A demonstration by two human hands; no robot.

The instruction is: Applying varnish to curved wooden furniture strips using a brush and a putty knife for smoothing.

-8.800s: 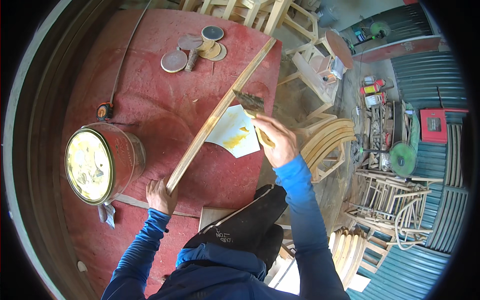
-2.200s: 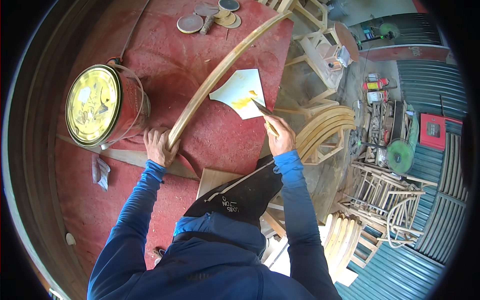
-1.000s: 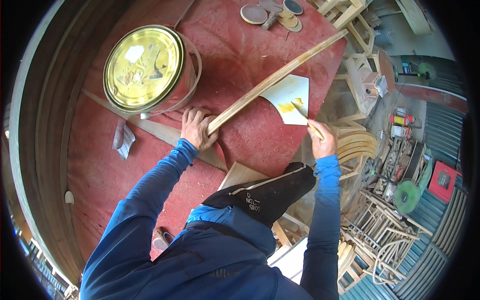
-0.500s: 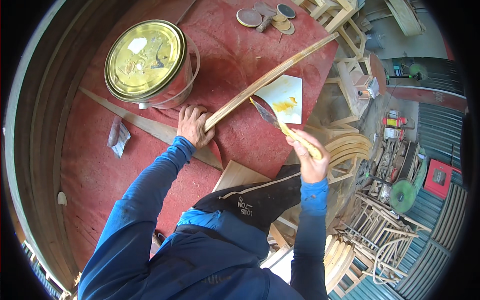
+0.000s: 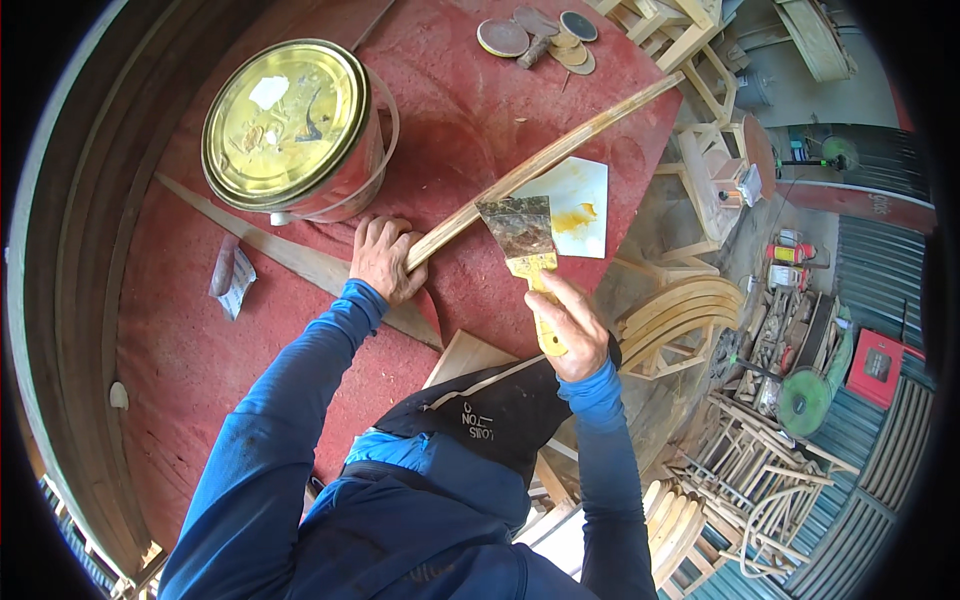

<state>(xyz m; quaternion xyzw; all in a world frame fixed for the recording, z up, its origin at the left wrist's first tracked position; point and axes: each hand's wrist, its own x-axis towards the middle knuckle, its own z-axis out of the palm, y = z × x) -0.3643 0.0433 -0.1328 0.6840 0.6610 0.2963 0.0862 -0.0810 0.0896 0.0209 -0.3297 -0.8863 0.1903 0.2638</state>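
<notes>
My left hand [image 5: 385, 262] is closed around the near end of a long wooden strip [image 5: 545, 158], which slants away to the far right across the red surface. In my right hand [image 5: 572, 325] is a putty knife [image 5: 535, 285] with a yellow handle. Its broad, stained blade now shows flat, with the edge close beside the strip. Just beyond the blade lies a white sheet [image 5: 592, 185] bearing a smear of yellow-orange paste. A lidded paint bucket [image 5: 290, 125] with a wire handle stands to the left, past my left hand.
Several round discs [image 5: 503, 38] lie at the far edge of the red work surface [image 5: 230, 370]. A thin tapered wooden piece [image 5: 300, 255] passes under my left wrist. A small wrapped object [image 5: 232, 275] sits at left. Curved wooden parts [image 5: 685, 305] and wooden frames stand at right.
My right hand has moved left and turned the putty knife, so its blade faces broadside near the strip. My left hand keeps its hold on the strip.
</notes>
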